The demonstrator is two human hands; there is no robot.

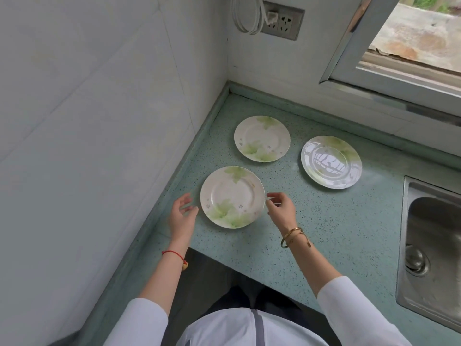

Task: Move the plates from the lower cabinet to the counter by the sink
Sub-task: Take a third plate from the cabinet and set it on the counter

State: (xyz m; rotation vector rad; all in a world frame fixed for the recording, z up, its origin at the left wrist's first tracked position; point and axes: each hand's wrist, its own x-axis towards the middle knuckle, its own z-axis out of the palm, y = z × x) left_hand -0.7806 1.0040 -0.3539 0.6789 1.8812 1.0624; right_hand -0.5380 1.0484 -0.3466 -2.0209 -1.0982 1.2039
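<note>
Plates on worktop: three, all lying flat and apart from one another, none stacked.
Near plate (232,197): closest to the front edge of the worktop (349,221), toward its left edge where the tiled wall (87,121) runs. It sits flat between your two hands.
Back plate (262,138): toward the back left corner of the worktop, beyond the near plate.
Right plate (331,162): toward the back edge, between the back plate and the sink (434,245); its glaze mirrors the window (411,41).
Left hand (182,216): fingers spread and loose, just off the left rim of the near plate. Nothing in it.
Right hand (280,208): fingertips at the right rim of the near plate; you cannot tell whether they touch it or have just cleared it. No grip closed around it, from what shows.
Wrists: red cord (174,254) on your left, gold bangles (294,236) on your right.
Cabinet: not in view, so the count of plates left inside cannot be read.
Progress, as a judgement: three plates delivered by the sink; the near one looks set down and all but let go.
Left to do: check the lower cabinet for more; if none, you are done.
Risk: the near plate lies close to the front edge.
</note>
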